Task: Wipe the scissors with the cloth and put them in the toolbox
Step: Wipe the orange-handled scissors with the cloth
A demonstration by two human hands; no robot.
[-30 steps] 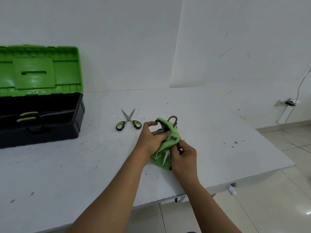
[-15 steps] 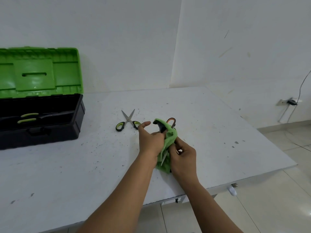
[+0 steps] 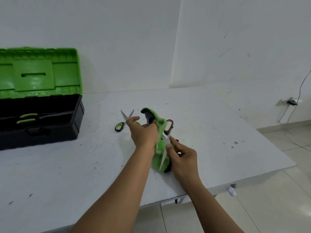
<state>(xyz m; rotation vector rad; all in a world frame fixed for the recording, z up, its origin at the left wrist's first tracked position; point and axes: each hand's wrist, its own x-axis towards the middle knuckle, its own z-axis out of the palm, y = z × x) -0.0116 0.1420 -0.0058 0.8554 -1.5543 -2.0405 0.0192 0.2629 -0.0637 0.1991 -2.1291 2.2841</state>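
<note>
Orange-and-black-handled scissors [image 3: 168,127] are held above the table with the blade pointing down toward me. A green cloth [image 3: 159,148] is wrapped around them. My left hand [image 3: 143,134] grips the cloth and the upper black handle. My right hand [image 3: 182,158] pinches the blade through the cloth near its middle. A second pair of scissors with green-and-black handles [image 3: 119,126] lies on the table just left of my left hand, blades apart. The open toolbox [image 3: 55,133], black with a green lid [image 3: 40,73], stands at the left and has green-handled scissors [image 3: 27,116] inside.
The white table [image 3: 218,140] is speckled with dark spots; its front edge and right corner are close to my hands. Tiled floor lies beyond to the right. A wall socket with a cable [image 3: 292,103] is on the far right wall.
My left hand has lifted and turned the cloth-wrapped handles up and to the right, baring more of the blade. My right hand has slid slightly right along the blade.
</note>
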